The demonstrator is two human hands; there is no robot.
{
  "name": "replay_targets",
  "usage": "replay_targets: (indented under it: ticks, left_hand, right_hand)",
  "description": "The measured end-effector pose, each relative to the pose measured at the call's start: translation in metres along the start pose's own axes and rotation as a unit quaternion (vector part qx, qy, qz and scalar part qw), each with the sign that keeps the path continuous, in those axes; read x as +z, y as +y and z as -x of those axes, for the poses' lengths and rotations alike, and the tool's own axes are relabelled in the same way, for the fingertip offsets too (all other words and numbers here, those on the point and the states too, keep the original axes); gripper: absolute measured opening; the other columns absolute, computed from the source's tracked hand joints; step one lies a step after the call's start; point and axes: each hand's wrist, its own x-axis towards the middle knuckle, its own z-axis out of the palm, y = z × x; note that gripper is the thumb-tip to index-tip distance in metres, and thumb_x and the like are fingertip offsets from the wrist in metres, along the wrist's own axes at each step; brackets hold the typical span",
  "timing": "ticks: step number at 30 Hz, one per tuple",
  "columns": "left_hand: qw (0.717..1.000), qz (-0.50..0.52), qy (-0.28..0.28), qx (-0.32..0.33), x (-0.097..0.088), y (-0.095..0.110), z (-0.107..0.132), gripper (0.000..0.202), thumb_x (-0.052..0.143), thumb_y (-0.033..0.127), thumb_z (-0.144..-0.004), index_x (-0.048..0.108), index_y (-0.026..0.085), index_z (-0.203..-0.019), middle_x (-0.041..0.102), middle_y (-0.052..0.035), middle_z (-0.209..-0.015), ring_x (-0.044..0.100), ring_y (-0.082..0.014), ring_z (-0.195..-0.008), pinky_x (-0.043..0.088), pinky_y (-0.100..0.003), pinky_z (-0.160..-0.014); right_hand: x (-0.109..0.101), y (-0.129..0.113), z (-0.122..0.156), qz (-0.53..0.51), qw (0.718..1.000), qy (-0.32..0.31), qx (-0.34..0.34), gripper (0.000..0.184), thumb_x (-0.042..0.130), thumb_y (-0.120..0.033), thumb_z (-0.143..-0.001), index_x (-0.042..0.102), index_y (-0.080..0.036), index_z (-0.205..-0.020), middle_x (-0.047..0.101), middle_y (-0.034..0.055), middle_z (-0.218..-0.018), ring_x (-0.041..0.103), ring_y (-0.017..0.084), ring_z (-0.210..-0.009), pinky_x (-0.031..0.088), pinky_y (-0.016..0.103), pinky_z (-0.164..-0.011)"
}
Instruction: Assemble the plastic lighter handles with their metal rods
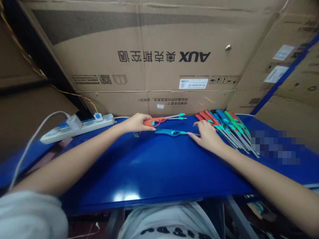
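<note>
My left hand [138, 123] is closed around the handle end of a red long-nosed gas lighter [156, 121]. Two metal tubes with green tips stick out to the right, so a second lighter may be in this grip. Just below lies a blue gas lighter [171, 132] on the blue table, its handle end close to my left fingertips. Over its metal tube is my right hand [208, 134], thumb and fingers apart; whether the thumb touches the tube I cannot tell. Beside that hand's fingers is a pile of red, blue and green gas lighters [228, 124], tubes pointing toward the lower right.
A white power strip [87, 127] with a plugged-in charger [74, 122] and cable stands at the left. Large cardboard panels [159, 73] form a wall behind the blue table [149, 172]. A blurred patch [276, 146] covers part of the right side.
</note>
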Motion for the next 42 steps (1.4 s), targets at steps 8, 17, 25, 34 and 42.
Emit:
replay_targets:
  ticks: [8, 17, 25, 34, 42]
  left_hand:
    - [0.997, -0.03, -0.012, 0.075, 0.023, -0.04, -0.048, 0.046, 0.072, 0.052, -0.076, 0.07, 0.014, -0.103, 0.066, -0.0028, -0.081, 0.058, -0.0158, -0.069, 0.043, -0.025, -0.065]
    - [0.98, -0.1, 0.088, 0.149, 0.046, -0.054, -0.059, 0.037, 0.064, 0.044, -0.09, 0.073, 0.018, -0.114, 0.061, -0.0143, -0.131, 0.059, -0.028, -0.118, 0.045, -0.041, -0.103]
    - [0.982, -0.109, 0.127, 0.086, 0.055, -0.036, -0.06, 0.038, 0.07, 0.043, -0.087, 0.074, 0.017, -0.114, 0.067, -0.0149, -0.127, 0.063, -0.0313, -0.116, 0.049, -0.043, -0.1]
    - [0.967, -0.043, -0.107, 0.227, 0.05, 0.108, 0.025, 0.042, 0.065, 0.054, -0.089, 0.064, 0.021, -0.114, 0.073, -0.0072, -0.103, 0.07, -0.0239, -0.092, 0.053, -0.031, -0.078]
    - [0.952, -0.018, -0.293, 0.086, 0.033, 0.163, 0.097, 0.016, 0.053, 0.034, -0.095, 0.066, 0.025, -0.097, 0.073, -0.0021, -0.086, 0.068, -0.0181, -0.069, 0.041, -0.024, -0.052]
  right_hand:
    - [0.015, -0.008, -0.024, -0.108, 0.972, -0.149, -0.148, 0.014, 0.05, -0.031, -0.097, 0.056, -0.018, -0.098, 0.06, 0.0135, -0.107, 0.058, 0.025, -0.097, 0.048, 0.04, -0.088]
    - [-0.012, -0.025, -0.004, -0.2, 0.954, -0.21, -0.07, 0.014, 0.058, -0.031, -0.092, 0.057, -0.019, -0.099, 0.064, 0.002, -0.08, 0.055, 0.016, -0.066, 0.04, 0.027, -0.063]
    - [-0.032, -0.042, 0.014, -0.118, 0.967, -0.202, -0.104, 0.024, 0.053, -0.037, -0.099, 0.067, -0.017, -0.097, 0.07, 0.0088, -0.095, 0.064, 0.021, -0.084, 0.043, 0.029, -0.073]
    - [-0.061, -0.063, 0.047, -0.025, 0.979, -0.124, -0.158, 0.026, 0.045, -0.031, -0.103, 0.065, -0.015, -0.096, 0.066, 0.0075, -0.087, 0.063, 0.02, -0.079, 0.04, 0.03, -0.068]
    - [-0.111, -0.1, 0.087, -0.04, 0.928, -0.102, -0.355, 0.03, 0.042, -0.026, -0.102, 0.059, -0.02, -0.078, 0.057, 0.0022, -0.069, 0.049, 0.018, -0.06, 0.029, 0.033, -0.056]
